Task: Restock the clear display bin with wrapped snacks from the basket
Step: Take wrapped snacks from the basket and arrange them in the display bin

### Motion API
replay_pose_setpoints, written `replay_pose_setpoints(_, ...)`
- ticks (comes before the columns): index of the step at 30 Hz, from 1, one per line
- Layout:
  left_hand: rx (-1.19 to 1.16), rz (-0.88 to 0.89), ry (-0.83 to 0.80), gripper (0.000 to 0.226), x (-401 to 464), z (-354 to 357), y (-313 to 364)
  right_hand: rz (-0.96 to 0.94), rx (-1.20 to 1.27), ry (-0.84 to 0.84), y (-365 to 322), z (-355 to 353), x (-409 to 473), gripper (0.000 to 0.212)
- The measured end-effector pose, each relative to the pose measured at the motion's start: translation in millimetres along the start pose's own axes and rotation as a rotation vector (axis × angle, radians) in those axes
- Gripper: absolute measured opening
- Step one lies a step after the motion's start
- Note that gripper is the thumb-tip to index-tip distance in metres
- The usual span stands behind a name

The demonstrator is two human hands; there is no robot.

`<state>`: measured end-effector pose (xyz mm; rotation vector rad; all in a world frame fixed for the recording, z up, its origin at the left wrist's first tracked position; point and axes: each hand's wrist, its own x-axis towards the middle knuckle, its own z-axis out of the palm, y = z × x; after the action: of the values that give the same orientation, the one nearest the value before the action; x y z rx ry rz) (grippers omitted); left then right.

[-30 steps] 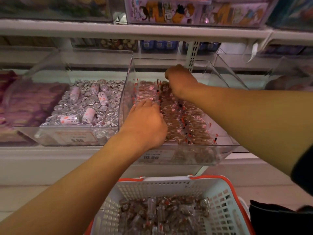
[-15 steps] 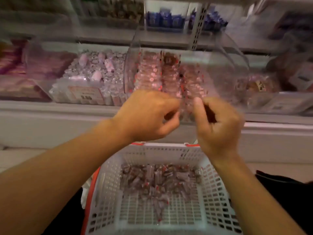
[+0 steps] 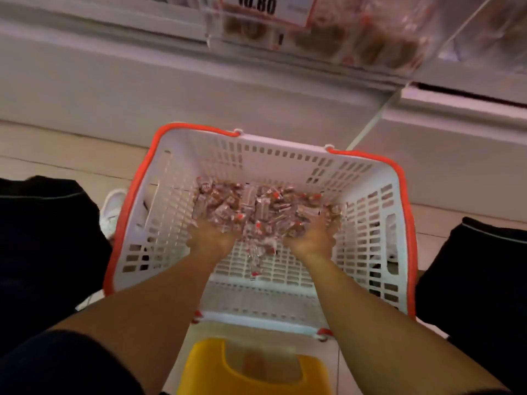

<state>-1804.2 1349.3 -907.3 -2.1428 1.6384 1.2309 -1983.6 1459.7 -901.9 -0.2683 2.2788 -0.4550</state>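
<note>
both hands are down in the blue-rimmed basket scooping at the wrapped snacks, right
Not quite: the basket has an orange-red rim, not blue, as the head view shows. Both the left hand and right hand are down in it at the wrapped snacks.

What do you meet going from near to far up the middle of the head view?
Yellow stool → near rim of the white basket → bare basket floor → pile of wrapped snacks, with the left hand and right hand dug into it → price label on the clear display bin.
</note>
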Motion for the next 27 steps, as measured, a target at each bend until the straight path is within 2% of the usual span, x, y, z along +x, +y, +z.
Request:
replay_pose_setpoints(2,-0.091,-0.055,0.080,0.128,16.7,8.3,1.5,0.050,0.051,0.065,-12.5,-0.3,16.0,0.129)
replay_pose_setpoints(4,-0.108,-0.096,0.085,0.136,32.8,12.7,4.9,0.056,0.078,0.019,-20.4,0.1,31.3,0.139)
replay_pose_setpoints(7,-0.047,-0.159,0.097,0.128,47.2,23.4,11.8,0.035,0.008,-0.043,-22.3,9.5,42.2,0.149)
replay_pose_setpoints(9,-0.015,-0.139,0.123,0.119,48.7,33.1,12.6,0.038,-0.019,-0.028,-22.5,23.0,41.8,0.148)
replay_pose_setpoints(12,0.014,-0.057,0.147,0.102,51.7,42.6,15.1,0.024,-0.056,0.078,-21.6,45.4,36.3,0.116)
replay_pose_setpoints(16,0.008,0.038,0.167,0.089,48.5,47.0,21.1,0.008,0.020,0.088,-20.4,63.9,27.0,0.072)
replay_pose_setpoints(20,0.050,0.225,0.013,0.087,40.9,38.9,7.2,0.097,0.325,0.103,-22.6,60.4,21.9,0.018)
replay_pose_setpoints(22,0.189,0.319,-0.037,0.076,37.2,35.9,-0.7,0.210,0.550,0.009,-22.3,53.6,21.1,0.009)
replay_pose_setpoints(24,0.298,0.373,-0.029,0.052,35.7,34.6,-5.4,0.269,0.694,-0.133,-19.8,46.2,18.8,0.011)
replay_pose_setpoints(27,0.182,0.308,-0.065,0.022,30.7,31.2,-7.1,0.313,0.787,-0.276,-12.5,36.5,15.2,0.006)
